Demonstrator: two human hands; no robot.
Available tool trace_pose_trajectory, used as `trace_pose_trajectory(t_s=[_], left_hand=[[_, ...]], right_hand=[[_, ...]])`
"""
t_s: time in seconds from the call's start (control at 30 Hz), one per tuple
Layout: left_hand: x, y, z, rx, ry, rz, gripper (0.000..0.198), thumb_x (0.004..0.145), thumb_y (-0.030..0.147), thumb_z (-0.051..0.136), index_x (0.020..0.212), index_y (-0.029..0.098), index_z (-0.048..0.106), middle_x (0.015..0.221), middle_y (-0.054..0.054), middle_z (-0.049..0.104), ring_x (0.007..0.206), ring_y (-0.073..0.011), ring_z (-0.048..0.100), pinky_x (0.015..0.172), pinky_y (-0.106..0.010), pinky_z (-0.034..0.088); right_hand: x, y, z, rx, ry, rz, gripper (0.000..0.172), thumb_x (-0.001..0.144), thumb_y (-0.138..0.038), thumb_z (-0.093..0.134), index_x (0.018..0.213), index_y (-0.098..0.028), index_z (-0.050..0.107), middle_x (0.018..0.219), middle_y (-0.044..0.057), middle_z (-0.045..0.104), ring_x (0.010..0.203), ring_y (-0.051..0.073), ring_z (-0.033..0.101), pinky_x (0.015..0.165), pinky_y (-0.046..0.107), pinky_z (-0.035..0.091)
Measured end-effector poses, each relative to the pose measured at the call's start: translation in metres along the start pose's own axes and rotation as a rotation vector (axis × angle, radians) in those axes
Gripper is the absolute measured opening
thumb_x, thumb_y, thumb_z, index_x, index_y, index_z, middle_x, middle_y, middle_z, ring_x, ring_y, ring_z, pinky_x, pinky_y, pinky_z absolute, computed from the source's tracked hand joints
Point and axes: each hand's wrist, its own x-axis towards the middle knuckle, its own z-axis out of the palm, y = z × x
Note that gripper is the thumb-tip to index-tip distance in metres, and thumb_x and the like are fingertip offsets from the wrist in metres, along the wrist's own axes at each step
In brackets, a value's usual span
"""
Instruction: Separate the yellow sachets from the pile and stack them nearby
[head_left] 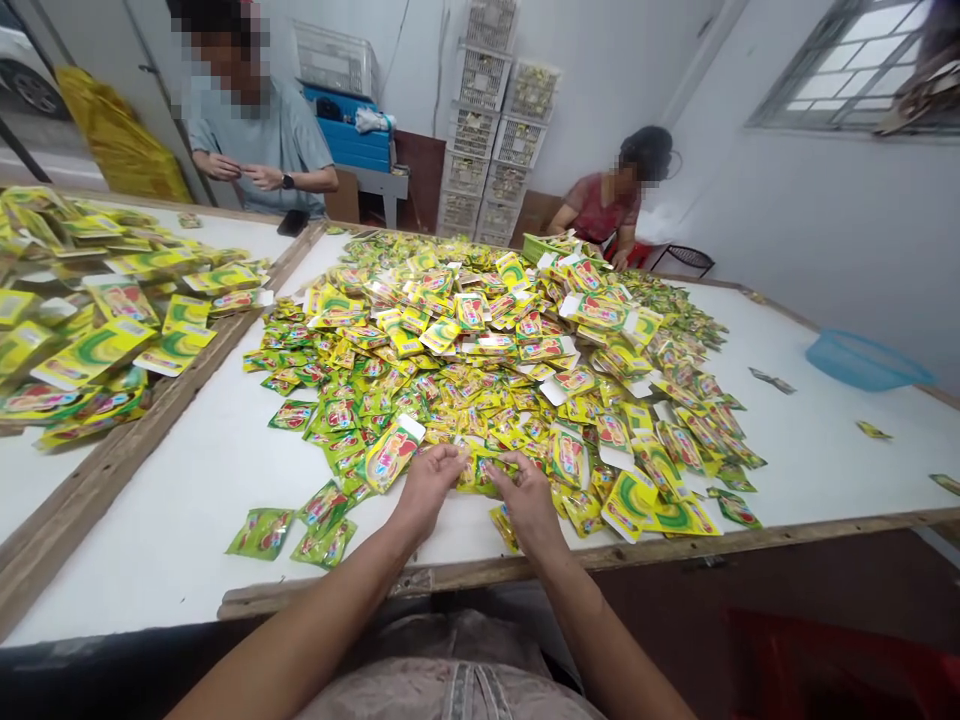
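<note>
At the near edge of a big pile of small yellow-green candy packets [360, 395], my left hand [429, 488] and my right hand [529, 498] face each other. Between them is a candy packet [477, 472], its ends pinched by the fingertips of both hands. Whether it is one packet or two side by side cannot be made out. A flat yellow box [395, 453] with a white open end lies just left of my left hand. Another such box [568, 455] is right of my right hand. Loose green packets [261, 532] lie by my left forearm.
Many yellow boxes [472, 310] top the pile. A wooden strip [150, 440] divides off more boxes [97, 350] at left. A blue basin [862, 360] stands at right. Two people [255, 140] [600, 205] sit across the table, near stacked white crates [476, 130].
</note>
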Motion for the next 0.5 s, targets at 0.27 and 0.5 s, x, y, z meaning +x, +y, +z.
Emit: trace_pose_trajectory(t_s=[0.27,0.5], left_hand=[[0.0,0.035,-0.033,0.551,0.068,0.134,0.037,0.062,0.047,0.07,0.082,0.017,0.061,0.064,-0.001,0.061,0.063,-0.017,0.058,0.061,-0.027,0.042],[-0.002,0.069,-0.076,1.542,0.352,0.096,0.029,0.068,0.042,0.064,0.083,0.017,0.062,0.075,-0.01,0.065,0.085,-0.03,0.058,0.067,-0.032,0.039]], right_hand=[[0.007,0.007,0.005,-0.133,0.052,-0.105,0.038,0.062,-0.052,0.068,0.077,-0.019,0.061,0.048,-0.007,0.036,0.049,0.011,0.035,0.047,0.024,0.03],[0.016,-0.003,0.01,-0.083,0.085,-0.148,0.036,0.061,-0.05,0.07,0.073,-0.018,0.058,0.052,-0.007,0.033,0.05,0.009,0.029,0.045,0.022,0.025]])
